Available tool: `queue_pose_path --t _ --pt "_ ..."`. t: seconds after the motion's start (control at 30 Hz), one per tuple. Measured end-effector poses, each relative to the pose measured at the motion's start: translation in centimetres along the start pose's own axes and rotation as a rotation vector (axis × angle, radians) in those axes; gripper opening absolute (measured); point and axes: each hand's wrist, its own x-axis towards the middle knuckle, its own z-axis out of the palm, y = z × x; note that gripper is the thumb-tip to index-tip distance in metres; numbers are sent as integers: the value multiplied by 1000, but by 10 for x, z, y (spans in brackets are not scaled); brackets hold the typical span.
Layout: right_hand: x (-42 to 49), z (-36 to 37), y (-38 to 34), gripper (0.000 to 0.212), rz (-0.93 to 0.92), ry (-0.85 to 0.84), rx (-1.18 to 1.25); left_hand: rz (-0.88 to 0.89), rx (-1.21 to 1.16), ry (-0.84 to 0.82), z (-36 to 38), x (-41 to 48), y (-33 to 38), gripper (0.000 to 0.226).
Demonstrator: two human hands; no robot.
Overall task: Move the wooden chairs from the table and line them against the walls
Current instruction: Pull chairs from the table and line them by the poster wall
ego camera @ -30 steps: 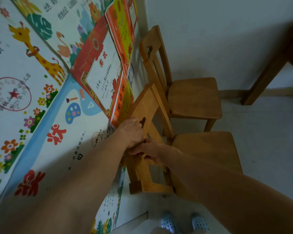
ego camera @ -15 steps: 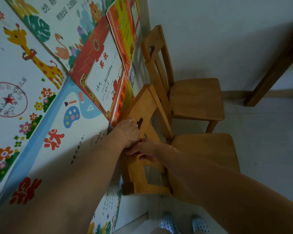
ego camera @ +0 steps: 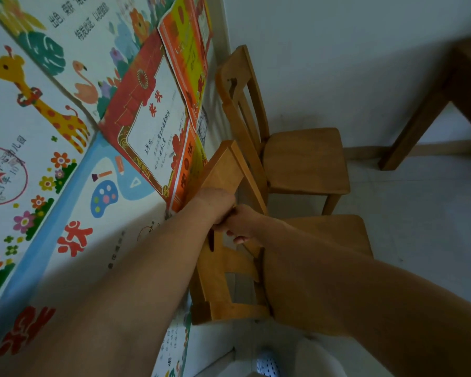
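Two small wooden chairs stand side by side along the poster-covered wall on the left. The near chair [ego camera: 329,235] has its backrest close to the wall. My left hand [ego camera: 215,205] is closed over the top rail of that backrest. My right hand [ego camera: 242,223] grips the same backrest just below, fingers curled around it. The far chair [ego camera: 305,159] stands in the corner, its back toward the same wall, untouched. My forearms hide part of the near chair's seat and legs.
Bright children's posters and certificates [ego camera: 147,118] cover the left wall. A wooden table leg [ego camera: 419,121] slants down at the far right, by the back wall. Pale floor [ego camera: 419,240] lies to the right of the chairs. My spotted shoe [ego camera: 267,363] shows at the bottom.
Both hands stay on the near chair's backrest. The backrest has shifted slightly closer to the wall, and the view has tilted a little.
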Motion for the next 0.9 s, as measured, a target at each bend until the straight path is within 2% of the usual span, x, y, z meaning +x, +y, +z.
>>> queue_pose_path --t 0.03,0.17,0.3,0.4,0.5,0.7,0.9 --pt "2 -6 -2 25 -18 24 -5 -15 -27 28 -6 3 -1 7" --pt "14 -34 -17 47 -97 108 38 -51 -115 160 -29 24 -13 4" --pt "37 -68 -38 58 -130 171 49 -79 -196 271 -54 52 -28 13" --pt "61 -97 -53 58 -129 239 71 -32 -155 375 -65 75 -41 31" --pt "91 -127 -68 60 -134 293 73 -16 -63 452 -78 107 -53 37" --pt "148 -170 -83 55 -171 339 -2 -90 58 460 -104 162 -75 46" --pt "198 -191 -91 32 -218 337 -120 -221 182 289 -123 203 -95 63"
